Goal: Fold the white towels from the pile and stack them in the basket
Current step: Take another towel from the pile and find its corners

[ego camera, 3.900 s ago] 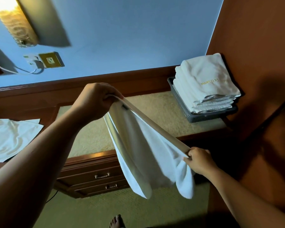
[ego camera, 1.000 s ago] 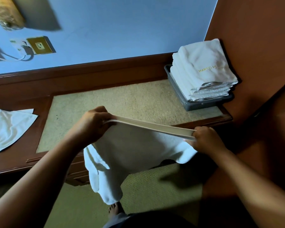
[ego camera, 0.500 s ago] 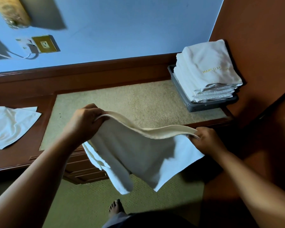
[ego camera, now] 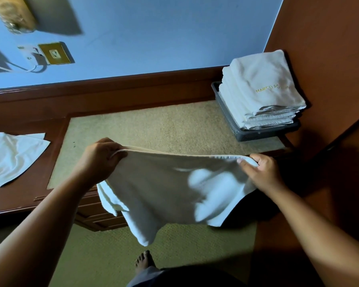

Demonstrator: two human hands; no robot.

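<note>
Stretching towel [ego camera: 164, 183]: we are holding its top hem taut.
Left hand [ego camera: 101, 160]: our fingers are clenching one corner.
Right hand [ego camera: 261, 170]: our thumb is pinching the other.

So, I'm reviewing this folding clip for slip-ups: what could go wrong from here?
The white towel hangs in front of the wooden desk, held at its top edge by the left hand and right hand; a slip could drop it on the green carpet. The stack of folded white towels stands above the rim of the grey plastic basket, so another might topple it.
</note>
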